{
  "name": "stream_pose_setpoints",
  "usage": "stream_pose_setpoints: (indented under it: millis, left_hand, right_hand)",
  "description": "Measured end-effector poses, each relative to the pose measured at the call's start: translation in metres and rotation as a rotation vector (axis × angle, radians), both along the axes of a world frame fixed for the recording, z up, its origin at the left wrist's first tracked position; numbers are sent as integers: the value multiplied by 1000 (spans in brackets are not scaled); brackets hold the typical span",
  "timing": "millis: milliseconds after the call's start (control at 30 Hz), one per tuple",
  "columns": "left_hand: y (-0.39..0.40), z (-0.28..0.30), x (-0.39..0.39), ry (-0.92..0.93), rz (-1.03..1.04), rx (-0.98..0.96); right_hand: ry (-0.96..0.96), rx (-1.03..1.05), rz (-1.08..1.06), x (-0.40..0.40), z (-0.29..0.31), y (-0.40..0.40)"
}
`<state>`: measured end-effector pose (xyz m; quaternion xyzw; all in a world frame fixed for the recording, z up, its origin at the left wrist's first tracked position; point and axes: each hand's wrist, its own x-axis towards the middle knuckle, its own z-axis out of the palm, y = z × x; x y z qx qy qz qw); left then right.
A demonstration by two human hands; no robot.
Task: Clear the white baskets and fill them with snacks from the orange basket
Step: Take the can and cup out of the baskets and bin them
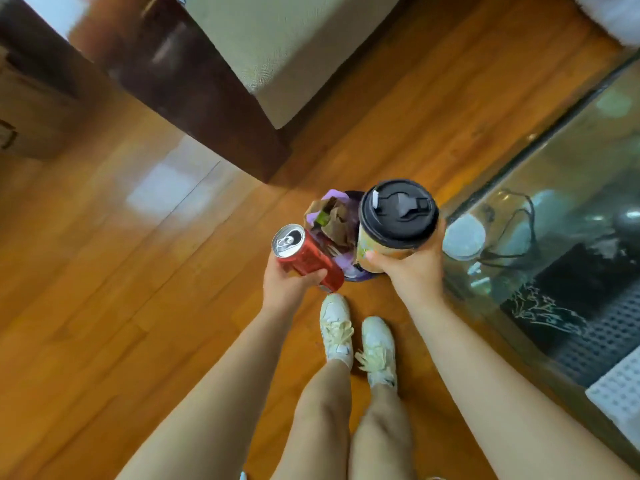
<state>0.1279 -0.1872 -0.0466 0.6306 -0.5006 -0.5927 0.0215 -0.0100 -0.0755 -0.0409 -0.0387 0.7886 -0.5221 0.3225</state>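
Note:
My left hand grips a red drink can, tilted with its silver top toward me. My right hand holds a paper cup with a black plastic lid, upright. Both are held just above a small purple-lined bin on the floor, which holds crumpled brown paper and wrappers. A corner of a white perforated basket shows at the right edge. No orange basket is in view.
I stand on a wooden floor, my white shoes just behind the bin. A glass-topped table runs along the right with dark items beneath. A beige sofa on a dark base lies ahead.

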Motion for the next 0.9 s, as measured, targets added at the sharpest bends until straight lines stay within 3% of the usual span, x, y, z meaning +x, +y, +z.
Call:
stream_pose_setpoints:
  millis: [333,500,667,900]
  left_hand:
    - [3,-140,-26,61,126,-27]
    - [5,-156,-21,87,-32,-16]
    - [14,-139,-5,88,37,15]
    - [20,-82,5,-35,102,247]
  right_hand:
    - [75,88,67,-12,-140,-52]
    - [-64,134,191,-7,-175,-43]
    - [-304,259,195,7,-164,-14]
    - [-397,384,294,14,-92,6]
